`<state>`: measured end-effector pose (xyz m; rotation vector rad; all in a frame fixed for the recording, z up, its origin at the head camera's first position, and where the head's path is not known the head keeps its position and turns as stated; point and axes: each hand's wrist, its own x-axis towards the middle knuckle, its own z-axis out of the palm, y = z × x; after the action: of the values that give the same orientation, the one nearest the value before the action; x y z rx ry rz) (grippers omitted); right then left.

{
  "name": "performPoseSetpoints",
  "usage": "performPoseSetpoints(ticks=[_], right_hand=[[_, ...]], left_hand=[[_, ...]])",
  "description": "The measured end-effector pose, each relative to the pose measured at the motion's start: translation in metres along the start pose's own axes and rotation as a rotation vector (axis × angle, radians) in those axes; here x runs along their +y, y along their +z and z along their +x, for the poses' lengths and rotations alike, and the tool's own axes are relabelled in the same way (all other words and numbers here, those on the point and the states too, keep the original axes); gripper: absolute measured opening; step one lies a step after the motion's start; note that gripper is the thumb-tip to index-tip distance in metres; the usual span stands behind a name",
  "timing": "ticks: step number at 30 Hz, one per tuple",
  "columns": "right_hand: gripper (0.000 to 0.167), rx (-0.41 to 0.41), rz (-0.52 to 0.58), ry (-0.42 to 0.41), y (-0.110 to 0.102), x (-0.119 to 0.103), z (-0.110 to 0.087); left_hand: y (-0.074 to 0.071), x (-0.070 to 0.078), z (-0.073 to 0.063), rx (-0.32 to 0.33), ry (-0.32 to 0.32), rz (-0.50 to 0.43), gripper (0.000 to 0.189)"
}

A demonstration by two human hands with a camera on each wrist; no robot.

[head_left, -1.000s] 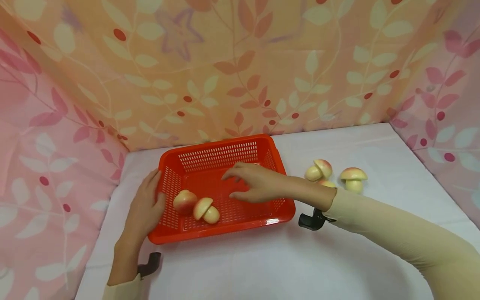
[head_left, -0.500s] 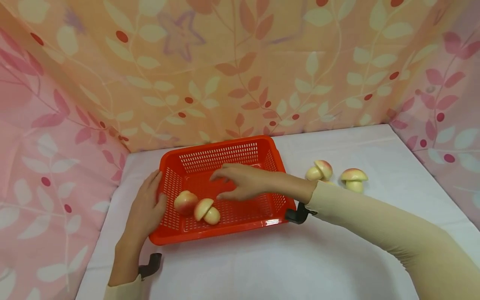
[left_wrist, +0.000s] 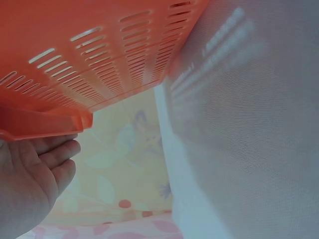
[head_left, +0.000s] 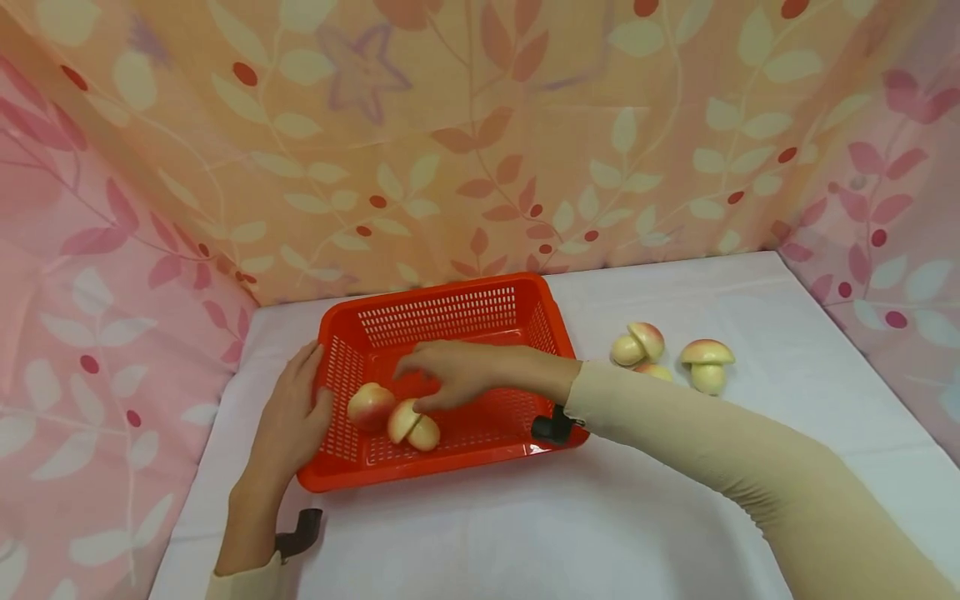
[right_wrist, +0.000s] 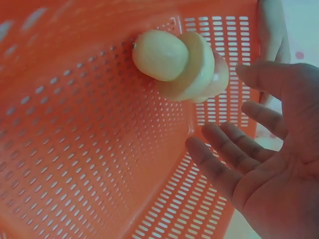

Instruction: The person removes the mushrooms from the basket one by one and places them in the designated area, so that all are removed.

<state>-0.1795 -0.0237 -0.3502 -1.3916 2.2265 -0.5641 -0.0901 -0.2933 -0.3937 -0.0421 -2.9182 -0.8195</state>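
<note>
A red plastic basket [head_left: 480, 458] with slotted walls stands on the white table. My left hand [head_left: 288, 417] rests against its left rim, fingers lying along the outside; in the left wrist view the fingers [left_wrist: 60, 157] touch the rim's underside. Inside, at the left end, two toy mushrooms lie side by side: one with its reddish cap [head_left: 371, 406] showing, another on its side [head_left: 412, 427] with a cream stem. My right hand [head_left: 453, 371] hovers over the basket just right of them. Its spread fingers [right_wrist: 214, 167] hold nothing in the right wrist view.
Right of the basket, a toy mushroom on its side [head_left: 637, 343] lies beside another, partly hidden by the right sleeve [head_left: 675, 417]. One more mushroom [head_left: 707, 365] stands upright farther right. Floral cloth walls [head_left: 480, 167] enclose the table at the back and sides.
My right hand has moved left across the basket and come close to the two mushrooms. My left hand and the basket have stayed in place.
</note>
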Motion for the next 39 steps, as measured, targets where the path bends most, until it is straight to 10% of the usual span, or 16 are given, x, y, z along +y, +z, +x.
performPoseSetpoints(ticks=[39], right_hand=[[0.057,-0.196,-0.036,0.058,0.019,0.007,0.035]], left_hand=[[0.001,-0.001,0.002,0.0,0.015,0.007,0.066]])
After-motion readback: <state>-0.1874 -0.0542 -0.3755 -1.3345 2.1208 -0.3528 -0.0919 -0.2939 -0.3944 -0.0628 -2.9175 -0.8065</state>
